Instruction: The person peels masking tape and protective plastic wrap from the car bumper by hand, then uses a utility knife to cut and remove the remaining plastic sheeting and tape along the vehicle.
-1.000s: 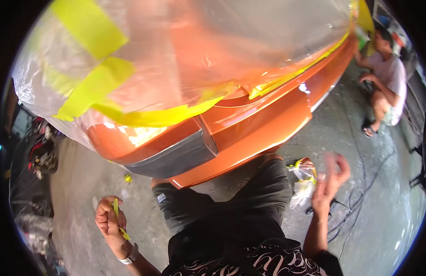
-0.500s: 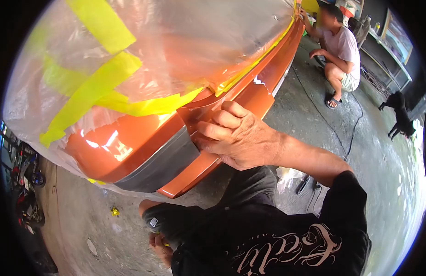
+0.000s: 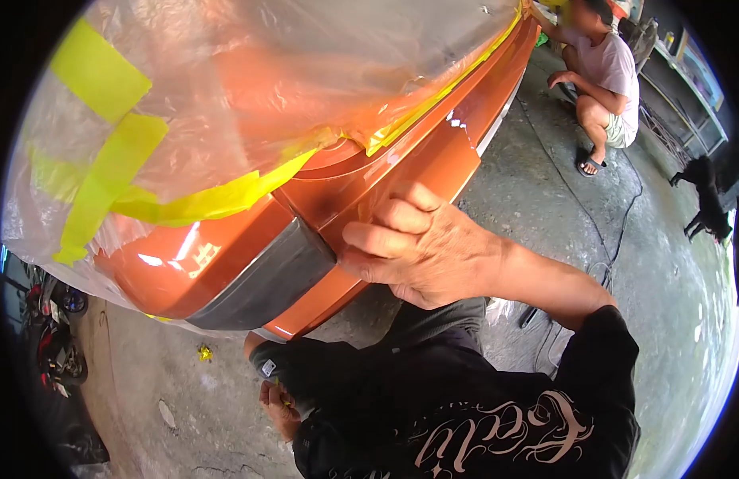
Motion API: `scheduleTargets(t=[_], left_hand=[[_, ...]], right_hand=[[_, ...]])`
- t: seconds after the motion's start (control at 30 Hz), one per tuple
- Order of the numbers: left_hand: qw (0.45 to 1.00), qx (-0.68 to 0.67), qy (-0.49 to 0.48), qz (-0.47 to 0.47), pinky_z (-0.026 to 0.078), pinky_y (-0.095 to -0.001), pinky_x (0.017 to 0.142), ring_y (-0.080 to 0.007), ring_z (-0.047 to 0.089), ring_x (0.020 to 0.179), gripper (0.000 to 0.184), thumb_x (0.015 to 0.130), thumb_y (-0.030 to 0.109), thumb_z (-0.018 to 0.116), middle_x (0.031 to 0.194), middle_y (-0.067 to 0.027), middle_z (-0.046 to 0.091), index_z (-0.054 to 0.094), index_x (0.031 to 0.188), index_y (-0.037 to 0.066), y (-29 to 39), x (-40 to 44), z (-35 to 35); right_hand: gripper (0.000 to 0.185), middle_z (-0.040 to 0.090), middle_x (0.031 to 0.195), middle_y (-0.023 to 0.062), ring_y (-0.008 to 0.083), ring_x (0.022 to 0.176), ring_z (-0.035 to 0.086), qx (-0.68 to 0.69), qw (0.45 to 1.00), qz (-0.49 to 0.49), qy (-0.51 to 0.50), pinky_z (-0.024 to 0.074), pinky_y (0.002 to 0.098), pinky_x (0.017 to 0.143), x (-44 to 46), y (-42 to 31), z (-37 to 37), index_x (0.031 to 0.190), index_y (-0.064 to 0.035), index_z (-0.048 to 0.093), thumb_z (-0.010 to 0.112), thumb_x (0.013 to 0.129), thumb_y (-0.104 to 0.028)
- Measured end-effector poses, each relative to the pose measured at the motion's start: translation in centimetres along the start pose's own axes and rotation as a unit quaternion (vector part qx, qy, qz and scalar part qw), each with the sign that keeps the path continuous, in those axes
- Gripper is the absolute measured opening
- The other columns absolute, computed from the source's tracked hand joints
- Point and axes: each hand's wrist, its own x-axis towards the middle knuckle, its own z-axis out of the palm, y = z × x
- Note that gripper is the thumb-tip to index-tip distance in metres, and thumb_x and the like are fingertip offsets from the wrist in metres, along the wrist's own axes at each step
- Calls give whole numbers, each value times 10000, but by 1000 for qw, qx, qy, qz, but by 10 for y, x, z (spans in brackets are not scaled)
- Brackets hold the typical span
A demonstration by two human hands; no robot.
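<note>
My right hand (image 3: 433, 249) is against the orange car bumper (image 3: 433, 172), by the corner of its dark grey panel (image 3: 262, 279). Its fingers are bent, their tips pressed together at the surface; anything between them is hidden. Clear plastic film (image 3: 306, 72) covers the bodywork above, held along its edge by yellow tape (image 3: 218, 199). Low beside my knee, my left hand (image 3: 280, 411) is closed, with a little yellow showing at its fingers, too small to name surely.
A person (image 3: 605, 80) squats at the bumper's far end, one hand near it. Cables (image 3: 577, 203) run over the concrete floor. A black dog (image 3: 702, 191) stands at right, motorcycles (image 3: 62, 335) at left. A crumpled yellow scrap (image 3: 204, 353) lies on the floor.
The view has shifted, so the bumper sits further left. My right hand has slid slightly down and right along the bumper, its fingers a little less curled. My left hand stays low.
</note>
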Motion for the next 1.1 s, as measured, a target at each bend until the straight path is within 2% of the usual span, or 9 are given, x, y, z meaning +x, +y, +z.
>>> scheduleTargets(t=[0.33,0.4,0.5,0.57,0.67,0.77,0.9,1.0,1.1], left_hand=[[999,2,-8,34,319,-209,424,-53,385,462,81,914,127,564,656,21,466,529,869,69,3,-9,8],[999,-17,-16,41,326,-204,435,-55,393,471,72,929,121,545,667,19,471,532,892,60,5,-9,7],[996,18,-46,75,318,-199,445,-48,392,485,99,966,146,521,683,25,463,543,962,51,21,-3,-2],[995,-84,-38,25,309,-204,435,-42,377,479,123,996,176,506,681,32,452,557,998,64,55,-6,-5],[985,-116,-67,113,301,-211,386,-46,359,459,143,1023,221,503,676,22,462,551,960,101,99,0,-13],[957,-124,-150,214,288,-196,382,-41,328,463,265,1030,303,516,746,-9,505,499,868,94,156,-2,-3],[937,-115,-117,309,302,-180,387,-39,314,460,312,1019,345,538,812,-55,528,469,856,88,222,-21,33],[908,-72,-163,379,314,-174,390,-38,296,457,377,1003,401,575,853,-91,534,434,836,94,255,-30,51],[888,-102,-206,398,303,-175,402,-39,277,465,438,1006,399,603,727,-45,456,372,767,113,276,-43,69]], right_hand=[[538,522,1184,32,247,1007,474,43,998,38,21,381,408,902,-4,-4,-10,1197,-154,677,683,661,-206],[477,537,1205,58,247,1003,474,49,997,52,39,360,384,827,-9,3,-26,1160,-104,676,717,689,-164],[343,562,1112,104,272,917,527,58,974,121,183,433,390,796,-9,10,-35,1163,-62,661,660,821,-32],[337,566,1085,119,277,891,555,74,959,130,243,460,376,761,-8,18,-29,1156,-45,655,656,824,14],[364,574,1037,152,290,832,619,94,937,116,315,504,345,660,-2,30,-28,1176,-3,616,687,828,73],[545,591,1095,166,286,960,612,37,924,127,359,506,353,798,19,30,-29,1247,0,539,823,787,-67],[676,523,1231,180,325,1079,556,-36,931,56,359,481,420,890,45,23,-34,1269,-29,561,894,701,-185],[677,529,1224,184,341,1079,563,-76,934,41,346,482,415,890,62,20,-41,1260,-30,569,896,683,-167],[621,523,1232,150,327,1040,545,-30,938,34,344,458,432,854,65,30,-55,1236,-60,592,851,675,-122]])
